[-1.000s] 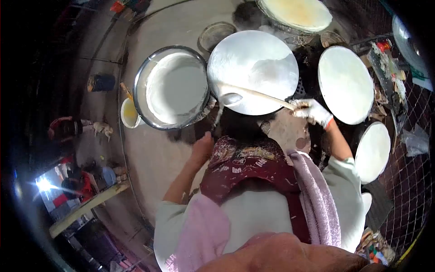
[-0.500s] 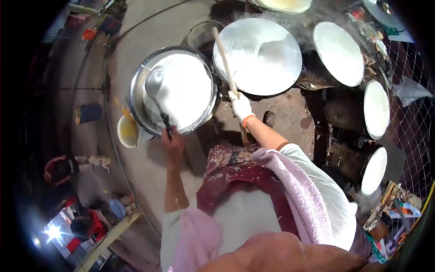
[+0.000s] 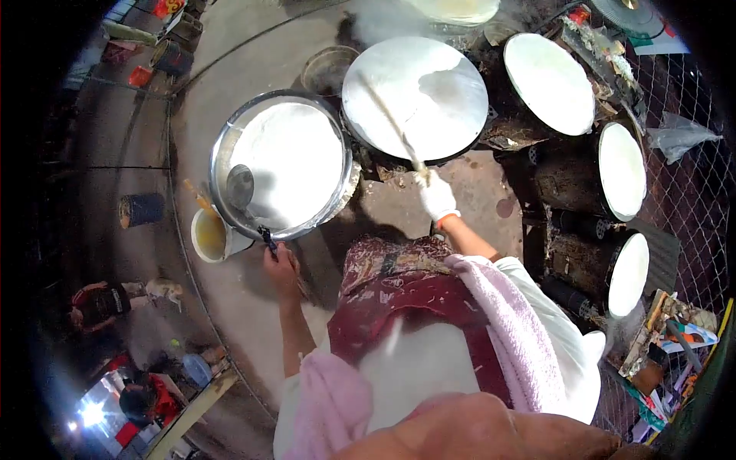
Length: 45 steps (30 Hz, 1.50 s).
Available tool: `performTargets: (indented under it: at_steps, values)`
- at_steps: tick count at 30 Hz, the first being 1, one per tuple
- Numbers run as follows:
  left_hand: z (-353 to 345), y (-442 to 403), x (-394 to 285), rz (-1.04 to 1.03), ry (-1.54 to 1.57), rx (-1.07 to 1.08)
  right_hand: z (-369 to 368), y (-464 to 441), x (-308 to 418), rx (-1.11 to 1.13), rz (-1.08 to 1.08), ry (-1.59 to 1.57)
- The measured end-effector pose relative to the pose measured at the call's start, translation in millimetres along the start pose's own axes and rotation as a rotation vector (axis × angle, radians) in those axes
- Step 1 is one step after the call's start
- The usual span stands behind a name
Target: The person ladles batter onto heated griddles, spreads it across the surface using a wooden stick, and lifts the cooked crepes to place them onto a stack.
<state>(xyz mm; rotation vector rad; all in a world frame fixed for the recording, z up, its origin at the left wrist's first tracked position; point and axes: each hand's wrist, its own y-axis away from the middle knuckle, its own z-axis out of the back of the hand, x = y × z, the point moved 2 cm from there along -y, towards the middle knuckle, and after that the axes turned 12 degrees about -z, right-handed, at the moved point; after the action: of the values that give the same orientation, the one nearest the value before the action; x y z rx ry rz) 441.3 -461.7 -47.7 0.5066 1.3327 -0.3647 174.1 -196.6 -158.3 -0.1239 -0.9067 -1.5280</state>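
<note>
My left hand is closed around the black handle of a metal ladle. The ladle's bowl rests inside a large metal basin, at the near left of the white batter; how deep it sits I cannot tell. In a white glove, my right hand grips a wooden stick whose far end reaches over a round flat griddle. A white coating covers part of the griddle, with a greyer patch at its right. What the stick's far end carries is unclear.
Several more griddles, including one white-covered griddle, curve round to the right on dark drums. Beside the basin stands a pail with yellowish contents. A wire fence runs along the right; other people are at the far left.
The ladle's bowl has moved toward me and left within the basin. My right hand has gone right and nearer, drawing the stick's far end inward from the griddle's left edge. The view has shifted slightly.
</note>
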Motion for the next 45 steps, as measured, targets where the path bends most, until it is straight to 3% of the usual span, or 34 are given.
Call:
performTargets:
  at_steps: [4, 7, 8, 10, 11, 12, 14, 17, 20, 22, 24, 26, 30, 34, 37, 43, 45]
  values:
    - [-25, 6, -17, 0.015, -0.078, -0.025, 56, -40, -29, -0.043, -0.167, -0.107]
    - [-39, 13, -19, 0.013, -0.066, -0.031, 53, -48, -39, 0.09, -0.113, -0.278]
    - [-45, 15, -19, 0.016, -0.066, -0.017, 64, -27, -23, 0.095, 0.007, -0.249]
    - [-57, 17, -24, 0.019, -0.057, 0.0, 52, -30, -51, 0.191, 0.217, 0.237]
    - [-64, 20, -27, 0.023, -0.049, 0.0, 65, -31, -60, 0.136, 0.186, 0.272]
    - [-71, 23, -29, 0.027, -0.04, -0.003, 81, -42, -67, 0.113, 0.056, 0.265]
    - [-86, 29, -36, 0.025, -0.052, -0.021, 122, -66, -61, 0.028, 0.035, 0.255]
    - [-107, 37, -38, 0.018, -0.024, -0.024, 139, -115, -67, -0.057, 0.13, 0.071]
    - [-127, 46, -41, 0.043, -0.044, -0.035, 131, -109, -75, 0.176, 0.151, -0.105]
    - [-140, 53, -45, 0.062, -0.069, -0.05, 141, -81, -87, 0.248, 0.335, 0.168]
    - [-150, 59, -51, 0.073, -0.082, -0.07, 154, -101, -111, 0.286, 0.245, 0.279]
    - [-156, 62, -49, 0.069, -0.076, -0.101, 177, -136, -110, 0.023, 0.323, 0.29]
    - [-172, 69, -57, 0.026, -0.133, -0.091, 191, -199, -62, -0.014, 0.288, 0.218]
    - [-171, 67, -45, 0.1, -0.167, -0.1, 197, -148, -80, 0.29, 0.331, 0.182]
    - [-181, 71, -51, 0.175, -0.099, -0.154, 214, -159, -101, 0.245, 0.257, 0.373]
    - [-177, 78, -45, 0.152, -0.05, -0.123, 204, -289, -5, -0.12, 0.449, 0.442]
    - [-177, 83, -46, 0.143, -0.087, -0.116, 206, -287, 48, -0.118, 0.327, 0.401]
